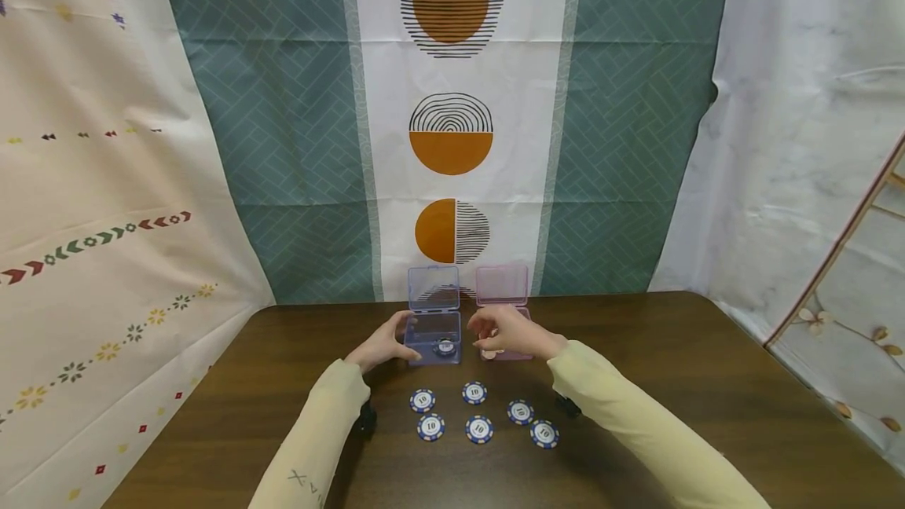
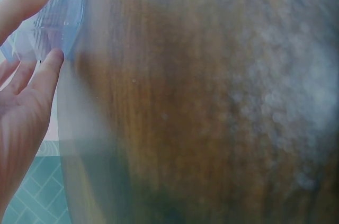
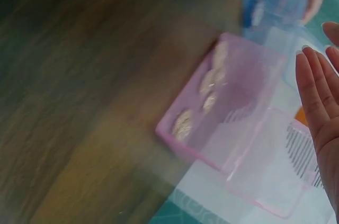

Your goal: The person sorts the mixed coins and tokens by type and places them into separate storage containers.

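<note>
Six chips point(image 1: 479, 430) dot the bench point(image 1: 636, 360), left hand point(image 1: 382, 344) gripping the blue box point(image 1: 433, 359), while the right hand point(image 1: 512, 330), fingers parted from thumb, hovers at the pink box point(image 3: 233, 94)!

A dark brown wooden desk point(image 1: 650, 352) with rounded far corners faces a teal fabric backdrop point(image 1: 283, 116) patterned like herringbone. Its white central fabric strip point(image 1: 526, 100) shows orange circular shapes and black lines. Left hangs cream cloth point(image 1: 92, 187) with small colourful motifs; right, wrinkled white cloth point(image 1: 785, 140) printed with flowers.
</note>
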### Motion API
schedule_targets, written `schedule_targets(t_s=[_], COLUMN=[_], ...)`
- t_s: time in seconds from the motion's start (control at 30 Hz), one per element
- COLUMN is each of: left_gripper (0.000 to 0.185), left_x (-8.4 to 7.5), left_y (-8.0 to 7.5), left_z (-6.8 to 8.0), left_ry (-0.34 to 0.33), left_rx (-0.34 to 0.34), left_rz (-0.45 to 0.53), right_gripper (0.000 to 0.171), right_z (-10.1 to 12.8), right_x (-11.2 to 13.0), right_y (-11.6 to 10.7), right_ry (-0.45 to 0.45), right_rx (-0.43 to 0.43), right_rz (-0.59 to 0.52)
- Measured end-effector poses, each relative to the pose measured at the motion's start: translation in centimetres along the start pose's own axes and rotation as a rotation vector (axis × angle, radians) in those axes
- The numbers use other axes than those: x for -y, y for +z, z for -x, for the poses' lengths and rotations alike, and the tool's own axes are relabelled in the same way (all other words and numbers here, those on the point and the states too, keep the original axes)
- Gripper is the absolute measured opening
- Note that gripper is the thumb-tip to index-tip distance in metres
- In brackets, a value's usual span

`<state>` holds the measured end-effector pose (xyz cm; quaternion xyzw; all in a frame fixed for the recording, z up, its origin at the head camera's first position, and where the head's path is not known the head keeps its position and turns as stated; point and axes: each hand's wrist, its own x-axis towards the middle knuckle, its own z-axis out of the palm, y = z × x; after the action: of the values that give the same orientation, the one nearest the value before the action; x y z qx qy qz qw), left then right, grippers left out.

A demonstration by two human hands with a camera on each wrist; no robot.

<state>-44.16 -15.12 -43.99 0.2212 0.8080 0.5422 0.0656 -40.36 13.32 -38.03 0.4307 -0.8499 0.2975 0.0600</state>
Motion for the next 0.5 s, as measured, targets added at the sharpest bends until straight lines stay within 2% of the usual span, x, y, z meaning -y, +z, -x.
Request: schedule_targets(t_s=[0.1, 0.33, 0.5], left_gripper=[0.088, 0.086, 0.087], left_x=[0.0, -0.2, -0.1], left_y=[0.0, 0.3, 0.2], left_z=[0.0, 0.0, 0.0], left_ry=[-0.002, -0.053, -0.048], left_rx=[-0.004, -0.04, -0.035], left_rz=[-0.003, 0.0, -0.011], right_gripper=[0.02, 0.015, 0.014], right_z=[0.5, 1.8, 2.3], right_x=[-0.1, -0.1, -0.3], right_y=[0.0, -0.1, -0.1], right_ry=[-0.045, -0.02, -0.004], right_rx=[0.02, 0.069, 0.152], right_rz=[0.021, -0.001, -0.034])
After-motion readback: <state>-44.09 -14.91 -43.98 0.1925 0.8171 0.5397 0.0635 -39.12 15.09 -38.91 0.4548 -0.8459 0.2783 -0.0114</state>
